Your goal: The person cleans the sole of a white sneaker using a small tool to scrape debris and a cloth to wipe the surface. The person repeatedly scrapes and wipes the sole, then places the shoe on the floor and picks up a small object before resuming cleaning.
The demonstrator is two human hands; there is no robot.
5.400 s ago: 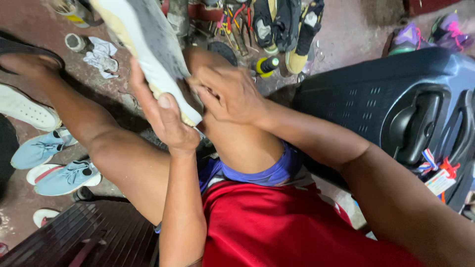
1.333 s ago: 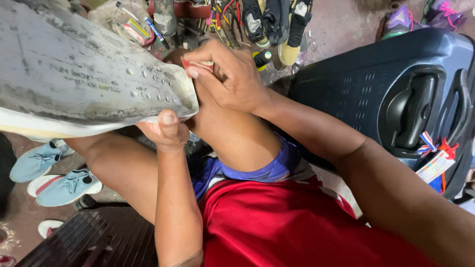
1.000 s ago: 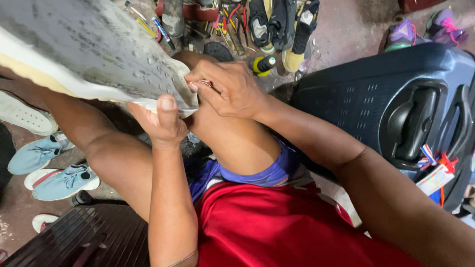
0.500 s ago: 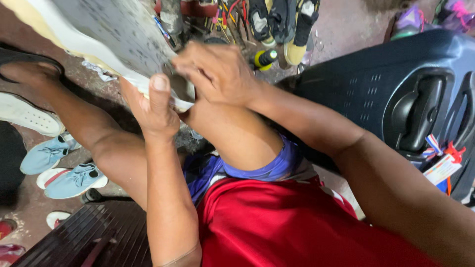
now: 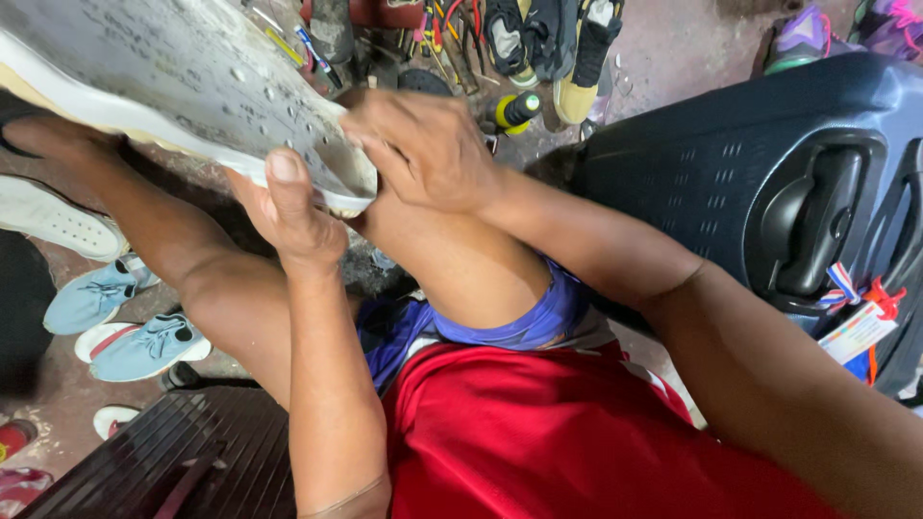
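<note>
Overhead, head view — white shoe [image 5: 163, 86] sole-up at 10 o'clock, grey sole dirty, pitted. Left hand [image 5: 288, 207] grips its heel end, thumb up on sole. Right hand [image 5: 423, 149] curled, fingertips pressed to sole edge — pinched item not discernible.

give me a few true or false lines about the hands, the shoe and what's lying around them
1. The left hand grips the edge of the shoe sole, thumb on top. True.
2. The right hand rests flat on the dark suitcase. False: it is at the end of the sole, beside the left hand.
3. A pair of light blue sneakers lies on the floor. True.
4. The person wears a green shirt. False: the shirt is red.
5. Tools lie on the floor beyond the hands. True.
</note>
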